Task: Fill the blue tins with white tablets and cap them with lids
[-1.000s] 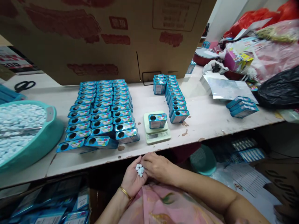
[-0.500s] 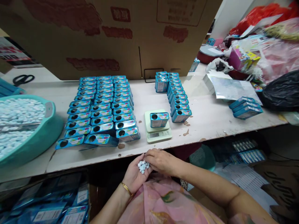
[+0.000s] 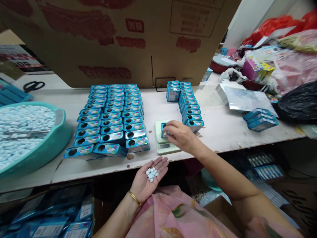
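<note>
My left hand (image 3: 148, 180) is palm up below the table edge, its fingers stretched out and slightly cupped. It holds a small pile of pale blue and white candies (image 3: 152, 174). Over the kitchen scale (image 3: 162, 148) my right hand (image 3: 180, 135) pinches a few candies at the top of a blue tin (image 3: 163, 129). That tin stands upright on the scale, mostly hidden by my fingers. Left of the scale are rows of blue tins (image 3: 111, 120) with round dark openings on top; more tins (image 3: 192, 112) stand to its right.
A turquoise basin (image 3: 60, 132) of candies with a metal scoop (image 3: 27, 134) stands at the left, near black scissors (image 3: 34, 86). Behind the tins rises a large cardboard box (image 3: 148, 39). Stacked tins (image 3: 262, 121), papers (image 3: 247, 96) and bags (image 3: 299, 96) lie at the right.
My right hand has left the candies in my left palm and moved up to the tin on the scale. My left fingers have spread out, and the view has shifted slightly.
</note>
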Demonstrator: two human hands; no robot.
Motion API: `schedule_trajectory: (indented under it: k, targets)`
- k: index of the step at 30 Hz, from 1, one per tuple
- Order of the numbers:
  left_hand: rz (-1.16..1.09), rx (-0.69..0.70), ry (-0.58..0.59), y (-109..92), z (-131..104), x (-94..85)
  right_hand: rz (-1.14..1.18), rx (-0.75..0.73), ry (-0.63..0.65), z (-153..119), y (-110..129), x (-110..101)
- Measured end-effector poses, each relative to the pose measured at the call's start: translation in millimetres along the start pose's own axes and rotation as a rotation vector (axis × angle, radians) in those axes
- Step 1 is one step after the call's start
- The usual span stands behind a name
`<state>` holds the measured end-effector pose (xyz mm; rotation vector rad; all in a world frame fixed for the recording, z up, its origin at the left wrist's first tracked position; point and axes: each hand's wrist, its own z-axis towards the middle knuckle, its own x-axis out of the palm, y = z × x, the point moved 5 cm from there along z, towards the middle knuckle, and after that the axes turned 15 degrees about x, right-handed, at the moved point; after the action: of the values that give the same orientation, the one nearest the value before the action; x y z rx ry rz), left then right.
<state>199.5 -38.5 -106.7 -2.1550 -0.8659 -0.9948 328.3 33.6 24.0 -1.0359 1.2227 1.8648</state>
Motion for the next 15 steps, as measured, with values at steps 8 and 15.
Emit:
schedule_trajectory:
  k: [8,15]
  targets:
    - [-0.008,0.019,-0.039,-4.2,-3.1,-7.5,-0.158,0.055,0.082,26.6,-23.1,11.3]
    - [-0.044,0.029,-0.022,-2.2,-0.6,-10.8,-0.011,-0.041,0.082,-28.1,23.5,24.0]
